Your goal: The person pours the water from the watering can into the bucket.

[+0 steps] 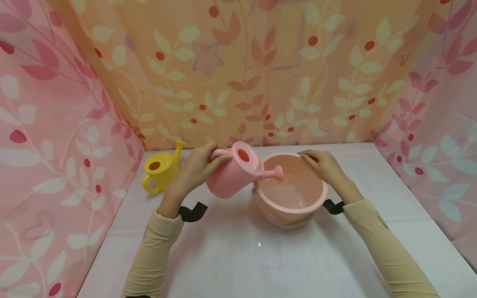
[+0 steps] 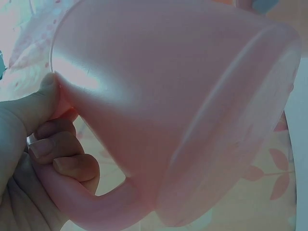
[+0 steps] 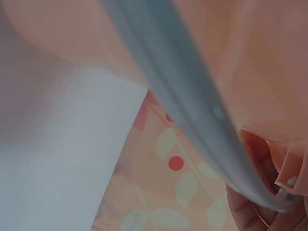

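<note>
My left hand (image 1: 197,165) grips the handle of a pink watering can (image 1: 229,178), its fingers curled round it in the left wrist view and the thumb against the body. The can is tilted to the right, off the table, and its spout head (image 1: 277,173) hangs over the pink bucket (image 1: 273,212). Whether water leaves the spout cannot be made out. My right hand (image 1: 325,166) holds the bucket's far right rim; in the right wrist view its fingers (image 3: 240,207) curl beneath the rim by the grey handle (image 3: 192,106). The bucket's bottom glistens, as if wet.
A yellow watering can (image 1: 164,174) stands upright at the back left, beside my left forearm. The white tabletop (image 1: 253,260) runs back to a leaf-patterned curtain (image 1: 246,82), with similar cloth on both sides.
</note>
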A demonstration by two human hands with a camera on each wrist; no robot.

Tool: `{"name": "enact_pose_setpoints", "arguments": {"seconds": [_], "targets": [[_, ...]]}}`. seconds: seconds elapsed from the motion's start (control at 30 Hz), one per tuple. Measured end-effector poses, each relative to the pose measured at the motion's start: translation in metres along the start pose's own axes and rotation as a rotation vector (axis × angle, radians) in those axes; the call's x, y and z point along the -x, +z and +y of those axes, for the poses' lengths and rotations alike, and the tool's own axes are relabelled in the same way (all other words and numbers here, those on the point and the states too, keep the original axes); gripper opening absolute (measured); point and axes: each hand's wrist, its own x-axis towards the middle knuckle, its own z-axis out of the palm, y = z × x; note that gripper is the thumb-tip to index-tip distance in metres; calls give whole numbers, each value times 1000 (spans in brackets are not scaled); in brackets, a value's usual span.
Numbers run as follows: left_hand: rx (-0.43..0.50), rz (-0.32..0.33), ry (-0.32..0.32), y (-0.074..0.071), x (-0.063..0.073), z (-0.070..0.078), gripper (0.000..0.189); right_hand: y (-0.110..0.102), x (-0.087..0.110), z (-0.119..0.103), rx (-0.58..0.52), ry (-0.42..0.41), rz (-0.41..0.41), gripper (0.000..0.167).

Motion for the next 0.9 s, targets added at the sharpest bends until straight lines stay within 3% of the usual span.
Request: {"name": "enact_pose_setpoints", "arguments": {"seconds": [0.9], "targets": [[40, 28, 27, 5, -3, 3, 22, 2, 0, 2, -16, -23, 20, 28]]}}
